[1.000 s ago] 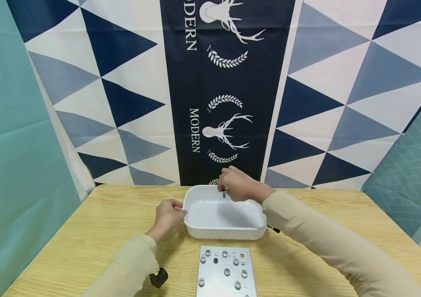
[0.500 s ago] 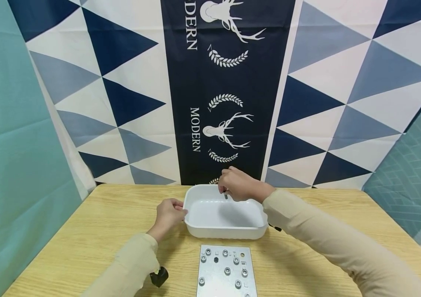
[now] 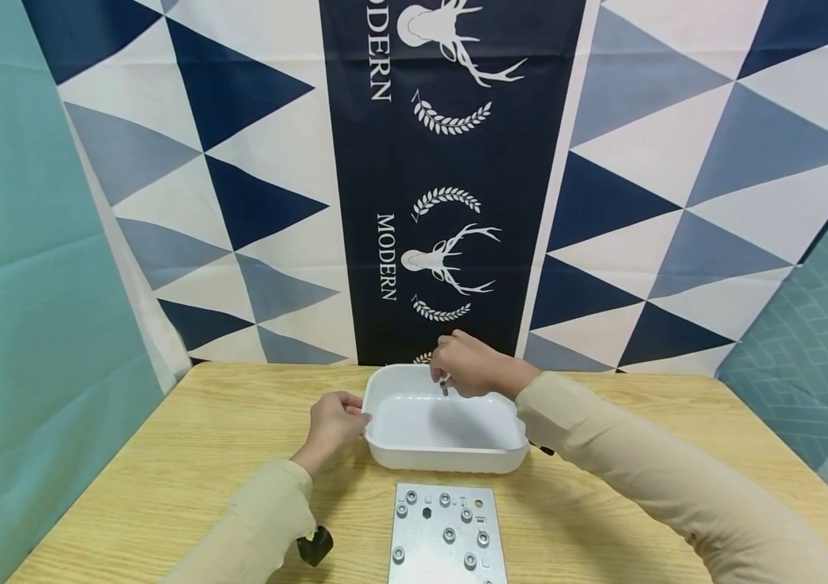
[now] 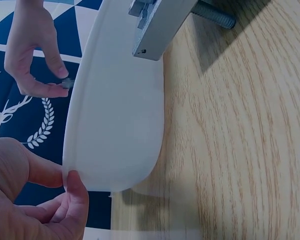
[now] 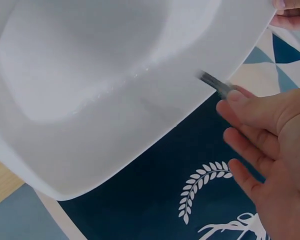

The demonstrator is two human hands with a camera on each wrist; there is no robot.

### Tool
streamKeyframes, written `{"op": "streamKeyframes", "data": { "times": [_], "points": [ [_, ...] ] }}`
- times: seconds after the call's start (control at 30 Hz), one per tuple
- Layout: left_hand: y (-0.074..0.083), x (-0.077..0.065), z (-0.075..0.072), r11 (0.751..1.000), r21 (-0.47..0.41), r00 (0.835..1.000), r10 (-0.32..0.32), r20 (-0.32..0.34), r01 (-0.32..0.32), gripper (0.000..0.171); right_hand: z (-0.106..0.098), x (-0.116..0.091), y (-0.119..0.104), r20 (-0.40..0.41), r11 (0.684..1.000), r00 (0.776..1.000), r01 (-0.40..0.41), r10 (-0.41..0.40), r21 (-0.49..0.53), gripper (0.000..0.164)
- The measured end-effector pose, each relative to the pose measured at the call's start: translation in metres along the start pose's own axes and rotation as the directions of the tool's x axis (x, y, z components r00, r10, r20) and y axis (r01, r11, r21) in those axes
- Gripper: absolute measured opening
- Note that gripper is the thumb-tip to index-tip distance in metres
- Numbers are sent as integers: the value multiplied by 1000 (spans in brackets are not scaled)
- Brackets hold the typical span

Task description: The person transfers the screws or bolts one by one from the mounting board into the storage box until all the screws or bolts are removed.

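A white plastic basin [image 3: 446, 460] stands on the table in the head view. My left hand [image 3: 331, 426] pinches its left rim between thumb and fingers, seen closely in the left wrist view, where the left hand [image 4: 35, 195] is at the corner. Over the basin's far side, my right hand [image 3: 468, 365] pinches a small metal bolt [image 5: 215, 83] between thumb and index finger. The bolt's shaft points down towards the basin, and its other fingers are spread loosely. In front of the basin lies a metal plate [image 3: 428, 560] bearing several socket-head bolts.
A black object [image 3: 315, 546] lies beside the left forearm. Another dark piece [image 3: 546, 450] shows partly behind the right sleeve. The wooden table [image 3: 224, 454] ends at a patterned cloth backdrop [image 3: 450, 162]. In the left wrist view, a threaded bolt [image 4: 215, 14] sticks out beneath the plate.
The bolt has turned slightly in the right hand's fingertips. Both hands otherwise keep almost the same places, and the whole head view has shifted a little.
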State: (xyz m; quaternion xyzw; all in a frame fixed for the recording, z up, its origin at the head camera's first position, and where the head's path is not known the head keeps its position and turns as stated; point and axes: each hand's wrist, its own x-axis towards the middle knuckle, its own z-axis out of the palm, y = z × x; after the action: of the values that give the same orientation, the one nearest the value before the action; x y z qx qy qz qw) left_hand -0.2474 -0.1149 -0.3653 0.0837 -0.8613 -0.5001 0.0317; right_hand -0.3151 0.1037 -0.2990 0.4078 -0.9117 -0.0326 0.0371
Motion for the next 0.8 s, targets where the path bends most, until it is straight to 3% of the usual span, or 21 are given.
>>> {"op": "streamKeyframes", "data": {
  "times": [0.27, 0.47, 0.8],
  "points": [
    [0, 1, 0, 1000, 4, 1000, -2, 6, 2, 23, -3, -12, -1, 18, 999, 1000, -23, 22, 45, 28],
    [0, 0, 1, 1000, 0, 1000, 2, 6, -2, 23, -3, -31, -11, -46, 998, 997, 57, -56, 22, 27],
    [0, 2, 1, 1000, -10, 1000, -5, -1, 5, 23, 1, -70, -42, -126, 980, 972, 192, -198, -56, 26]
  ]
}}
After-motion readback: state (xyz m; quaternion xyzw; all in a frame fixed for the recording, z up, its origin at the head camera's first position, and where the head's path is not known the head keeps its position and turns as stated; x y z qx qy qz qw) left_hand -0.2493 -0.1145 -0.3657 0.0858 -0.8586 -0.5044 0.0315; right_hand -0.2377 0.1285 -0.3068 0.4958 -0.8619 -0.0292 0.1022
